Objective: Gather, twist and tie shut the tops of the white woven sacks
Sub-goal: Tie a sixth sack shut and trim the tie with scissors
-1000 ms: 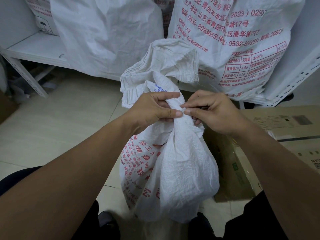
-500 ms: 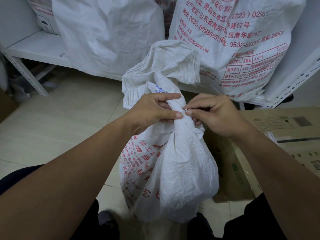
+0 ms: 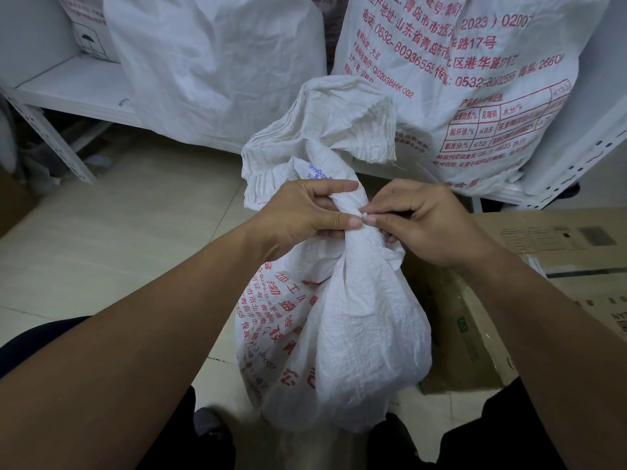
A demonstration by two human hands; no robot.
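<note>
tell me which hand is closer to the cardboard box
Right. The right hand pinches the sack's neck beside the cardboard box; the left hand grips it farther left.

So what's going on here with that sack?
A person is closing a white woven sack. The left hand grips its gathered, twisted neck. The right hand pinches a small white bit at that neck; tie or cloth, I cannot tell. No knot shows yet. Two larger sacks stand behind.

A crumpled white woven sack with red Chinese print (image 3: 356, 334) stands upright on a pale tiled floor (image 3: 135, 239), neck gathered and twisted tight, loose top flaring above. Behind it sit a plain white woven sack (image 3: 210, 62) and a red-lettered white woven sack (image 3: 475, 96).
</note>
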